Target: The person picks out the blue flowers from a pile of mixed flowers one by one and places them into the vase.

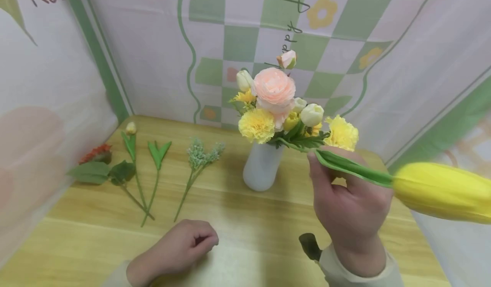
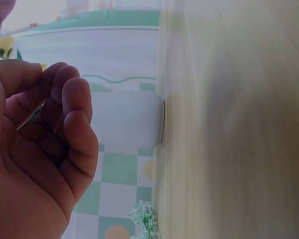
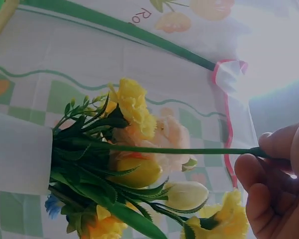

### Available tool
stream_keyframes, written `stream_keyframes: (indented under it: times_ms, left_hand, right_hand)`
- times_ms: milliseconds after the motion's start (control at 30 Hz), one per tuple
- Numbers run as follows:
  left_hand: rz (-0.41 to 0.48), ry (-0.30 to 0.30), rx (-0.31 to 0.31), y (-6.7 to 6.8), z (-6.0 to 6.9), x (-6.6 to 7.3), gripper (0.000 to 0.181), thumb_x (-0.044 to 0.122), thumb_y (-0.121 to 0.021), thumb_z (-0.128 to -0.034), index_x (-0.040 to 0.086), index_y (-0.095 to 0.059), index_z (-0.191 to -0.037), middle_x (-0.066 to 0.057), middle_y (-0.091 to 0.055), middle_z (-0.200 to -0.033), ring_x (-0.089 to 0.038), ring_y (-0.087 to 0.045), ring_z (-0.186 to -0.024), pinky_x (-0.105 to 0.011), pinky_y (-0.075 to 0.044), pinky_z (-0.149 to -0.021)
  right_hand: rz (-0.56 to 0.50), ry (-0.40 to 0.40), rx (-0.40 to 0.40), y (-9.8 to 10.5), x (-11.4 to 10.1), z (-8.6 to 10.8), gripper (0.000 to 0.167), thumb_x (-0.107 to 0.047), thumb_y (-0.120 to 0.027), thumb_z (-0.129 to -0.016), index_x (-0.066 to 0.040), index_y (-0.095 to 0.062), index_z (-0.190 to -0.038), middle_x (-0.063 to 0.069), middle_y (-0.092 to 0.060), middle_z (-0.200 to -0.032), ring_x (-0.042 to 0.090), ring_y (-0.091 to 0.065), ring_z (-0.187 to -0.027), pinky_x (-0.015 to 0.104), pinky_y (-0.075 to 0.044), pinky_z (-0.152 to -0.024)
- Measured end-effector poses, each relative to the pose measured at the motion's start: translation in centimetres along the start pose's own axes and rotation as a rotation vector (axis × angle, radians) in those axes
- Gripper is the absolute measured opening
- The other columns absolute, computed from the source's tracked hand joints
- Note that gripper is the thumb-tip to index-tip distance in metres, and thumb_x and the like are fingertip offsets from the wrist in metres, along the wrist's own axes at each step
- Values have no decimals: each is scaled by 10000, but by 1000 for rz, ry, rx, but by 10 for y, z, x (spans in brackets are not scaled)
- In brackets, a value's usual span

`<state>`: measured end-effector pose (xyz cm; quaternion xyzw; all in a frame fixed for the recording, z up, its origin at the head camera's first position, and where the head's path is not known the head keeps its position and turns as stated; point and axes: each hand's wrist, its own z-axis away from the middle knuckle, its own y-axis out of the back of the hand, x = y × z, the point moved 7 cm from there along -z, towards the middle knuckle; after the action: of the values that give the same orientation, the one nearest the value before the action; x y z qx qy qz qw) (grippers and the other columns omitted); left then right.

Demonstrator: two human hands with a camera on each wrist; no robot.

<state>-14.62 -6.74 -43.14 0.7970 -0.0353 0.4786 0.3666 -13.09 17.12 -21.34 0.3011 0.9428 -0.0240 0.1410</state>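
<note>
My right hand [image 1: 350, 206] pinches the green stem of a yellow tulip [image 1: 441, 191], whose bloom points right in the head view. In the right wrist view the stem [image 3: 189, 151] runs from my right hand [image 3: 276, 184] to the mouth of the white vase [image 3: 20, 152], among the flowers; whether its end is inside is hidden. The vase [image 1: 262, 167] stands upright with pink, yellow and white blooms. My left hand [image 1: 184, 246] rests near the table's front with fingers loosely curled, holding nothing; the left wrist view shows the same hand [image 2: 45, 134].
On the table [image 1: 230, 210] at left lie a red flower [image 1: 96, 154], a white tulip [image 1: 131, 128], a green leafy stem [image 1: 158, 155] and a pale green sprig [image 1: 197, 155]. A dark leaf [image 1: 310, 246] lies beside my right wrist. A patterned cloth [image 1: 153, 65] hangs behind.
</note>
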Motion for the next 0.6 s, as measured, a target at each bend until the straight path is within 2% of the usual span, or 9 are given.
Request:
stream_keyframes:
  times_ms: [100, 267, 433, 600]
  left_hand:
    - [-8, 9, 3, 1, 1, -2, 171, 202, -604, -1011, 177, -700, -872, 194, -557, -773, 19, -512, -648, -214, -503, -600]
    - [-30, 26, 11, 3, 2, -5, 162, 205, -611, -1006, 182, -701, -873, 198, -536, -747, 18, -501, -634, -211, -488, -579]
    - [-38, 37, 7, 4, 1, -5, 162, 209, -607, -1008, 171, -710, -889, 195, -537, -747, 15, -506, -638, -211, -485, -577]
    - [-31, 57, -6, 3, 0, -6, 167, 226, -601, -1013, 171, -712, -901, 192, -541, -750, 11, -510, -640, -214, -485, -578]
  right_hand:
    - [135, -5, -69, -9, 4, -1, 147, -110, -733, -833, 30, -706, -797, 77, -556, -617, 129, -449, -561, 159, -380, -624]
    - [324, -16, -183, -19, 14, -2, 304, -274, -660, -904, -16, -640, -744, 49, -497, -586, 177, -422, -536, 282, -334, -552]
    - [407, -24, -225, -22, 15, -8, 389, -329, -636, -915, -44, -555, -663, 54, -488, -547, 199, -443, -465, 361, -304, -439]
    - [444, -81, -289, -28, 18, -14, 293, -244, -680, -897, -46, -616, -691, 72, -597, -585, 227, -580, -495, 381, -369, -437]
